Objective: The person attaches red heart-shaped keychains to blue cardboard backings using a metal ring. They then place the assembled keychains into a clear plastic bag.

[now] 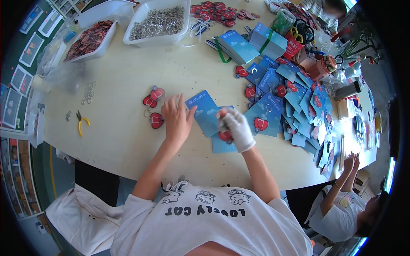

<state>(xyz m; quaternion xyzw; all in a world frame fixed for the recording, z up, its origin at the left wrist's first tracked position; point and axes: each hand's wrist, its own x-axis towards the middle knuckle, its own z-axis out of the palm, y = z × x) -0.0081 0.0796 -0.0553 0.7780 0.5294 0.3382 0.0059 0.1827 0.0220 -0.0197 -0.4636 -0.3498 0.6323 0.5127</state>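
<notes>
While the bare left hand (pixel 176 117) is unclenched, fingers spread, the gloved right hand (pixel 237 129) is curled; blur hides whether it grips anything. From the left hand's 9 to 11 o'clock lie 3 rounded red, dark-edged keychains (pixel 156 120); at 3 o'clock, 1 blue, cloud-printed card (pixel 203 112).

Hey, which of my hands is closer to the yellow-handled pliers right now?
Left. Your left hand is to the right of the pliers, just beyond the red charms; your gloved right hand is farther right, over the blue cards.
</notes>
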